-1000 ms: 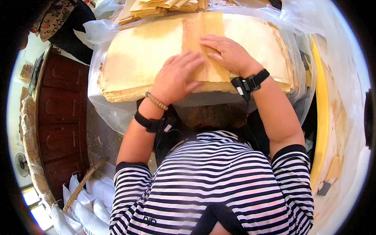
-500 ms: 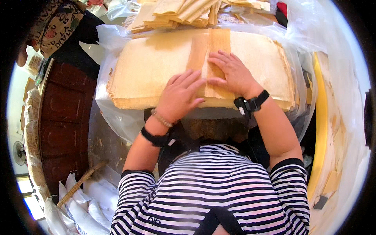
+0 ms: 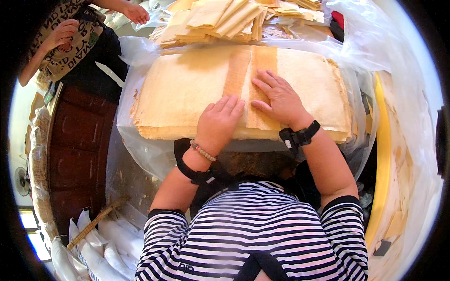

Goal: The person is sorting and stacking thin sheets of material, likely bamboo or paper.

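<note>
Head view: the landmark is the stack of pale sheets (image 3: 183,89), lying broad and flat in front of the person; all places below are told from it.
Co-worker: a person (image 3: 77,54) stands beyond the stack's left end, both hands well apart from it.
Cabinet and sacks: the dark wooden cabinet (image 3: 79,154) is left of the stack; white sacks (image 3: 101,250) lie left of it and nearer the wearer.
Clear plastic: sheeting (image 3: 136,145) hangs down around the stack's left end.
Folded pieces: a loose pile (image 3: 220,21) lies just beyond the stack's far edge.
Left strip: a darker band (image 3: 236,72) crosses the stack's top near its middle.
Left hand: the hand (image 3: 218,118) lies over the stack's near edge, fingertips at the left strip's near end; its grip is flat, fingers together, clasping nothing visible.
Right strip: a second darker band (image 3: 266,61) lies just right of the first.
Right hand: the hand (image 3: 279,102) rests on the right strip, its grip spread, holding nothing visible.
Step in hand: apparently smoothing or aligning the strips on the stack.
Next move: probably calls for light, flat pressure, without dragging the top layer askew.
</note>
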Demonstrator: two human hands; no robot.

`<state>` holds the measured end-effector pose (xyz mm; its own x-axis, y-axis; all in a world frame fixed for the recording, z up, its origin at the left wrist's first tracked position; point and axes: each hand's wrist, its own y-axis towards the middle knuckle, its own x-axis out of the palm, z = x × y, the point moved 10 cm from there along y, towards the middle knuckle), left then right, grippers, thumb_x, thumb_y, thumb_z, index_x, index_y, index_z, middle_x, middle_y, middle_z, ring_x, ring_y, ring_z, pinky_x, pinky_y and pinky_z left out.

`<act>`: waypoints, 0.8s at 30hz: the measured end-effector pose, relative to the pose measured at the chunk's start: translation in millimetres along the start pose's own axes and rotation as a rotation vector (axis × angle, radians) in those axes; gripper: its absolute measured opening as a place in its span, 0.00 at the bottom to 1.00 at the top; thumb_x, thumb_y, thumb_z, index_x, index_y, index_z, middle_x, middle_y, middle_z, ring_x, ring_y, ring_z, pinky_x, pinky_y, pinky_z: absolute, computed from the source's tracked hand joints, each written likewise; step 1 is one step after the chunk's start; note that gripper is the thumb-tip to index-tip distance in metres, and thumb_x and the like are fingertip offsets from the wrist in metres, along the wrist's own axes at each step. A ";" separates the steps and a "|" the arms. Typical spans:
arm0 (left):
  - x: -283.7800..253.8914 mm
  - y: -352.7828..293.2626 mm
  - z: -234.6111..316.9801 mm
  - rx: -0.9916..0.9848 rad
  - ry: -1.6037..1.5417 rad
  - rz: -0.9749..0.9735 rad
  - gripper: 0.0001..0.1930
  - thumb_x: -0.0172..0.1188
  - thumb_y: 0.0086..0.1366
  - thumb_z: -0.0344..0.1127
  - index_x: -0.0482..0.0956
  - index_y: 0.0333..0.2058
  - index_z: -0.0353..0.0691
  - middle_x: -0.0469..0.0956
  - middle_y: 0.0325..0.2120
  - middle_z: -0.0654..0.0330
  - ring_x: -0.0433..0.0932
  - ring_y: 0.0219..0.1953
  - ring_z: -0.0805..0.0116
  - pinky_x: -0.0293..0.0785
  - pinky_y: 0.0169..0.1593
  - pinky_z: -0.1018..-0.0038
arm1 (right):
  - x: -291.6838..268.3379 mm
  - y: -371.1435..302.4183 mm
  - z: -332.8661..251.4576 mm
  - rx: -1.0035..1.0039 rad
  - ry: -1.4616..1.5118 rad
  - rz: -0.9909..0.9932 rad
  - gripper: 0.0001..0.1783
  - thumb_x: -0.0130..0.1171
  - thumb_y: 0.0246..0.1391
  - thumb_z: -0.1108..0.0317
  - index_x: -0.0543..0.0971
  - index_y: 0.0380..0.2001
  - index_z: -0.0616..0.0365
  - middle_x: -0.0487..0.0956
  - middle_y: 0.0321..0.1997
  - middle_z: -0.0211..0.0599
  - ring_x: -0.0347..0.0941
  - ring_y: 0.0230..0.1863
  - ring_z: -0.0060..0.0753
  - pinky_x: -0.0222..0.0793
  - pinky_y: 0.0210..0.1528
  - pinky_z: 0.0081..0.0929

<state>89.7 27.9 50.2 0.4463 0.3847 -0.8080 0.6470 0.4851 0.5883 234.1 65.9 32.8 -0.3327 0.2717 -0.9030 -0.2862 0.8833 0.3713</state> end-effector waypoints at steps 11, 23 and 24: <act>-7.6 17.2 12.1 -0.079 -0.234 -0.064 0.28 0.68 0.57 0.47 0.77 0.53 0.38 0.80 0.50 0.54 0.78 0.48 0.56 0.77 0.51 0.65 | -6.2 -1.9 -7.6 -0.021 0.009 0.031 0.29 0.55 0.61 0.42 0.77 0.60 0.42 0.69 0.69 0.42 0.60 0.70 0.56 0.54 0.71 0.45; -74.4 -129.3 -157.9 -0.848 -0.013 0.146 0.17 0.62 0.66 0.37 0.79 0.51 0.38 0.83 0.40 0.56 0.82 0.39 0.61 0.78 0.40 0.69 | 3.9 1.2 -6.4 -0.037 -0.142 -0.051 0.23 0.49 0.66 0.47 0.75 0.62 0.31 0.68 0.71 0.36 0.58 0.71 0.60 0.53 0.71 0.49; -75.0 -154.0 -176.7 -0.860 0.003 0.144 0.17 0.62 0.66 0.37 0.79 0.51 0.38 0.83 0.40 0.56 0.82 0.39 0.61 0.78 0.40 0.69 | 1.8 1.5 -7.9 -0.055 -0.129 -0.038 0.23 0.50 0.66 0.48 0.75 0.62 0.31 0.68 0.71 0.35 0.58 0.71 0.59 0.53 0.71 0.48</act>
<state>-152.7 63.1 26.0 0.4851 0.4896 -0.7245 -0.1075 0.8556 0.5063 226.0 64.6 33.5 -0.2038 0.2882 -0.9356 -0.3461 0.8728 0.3442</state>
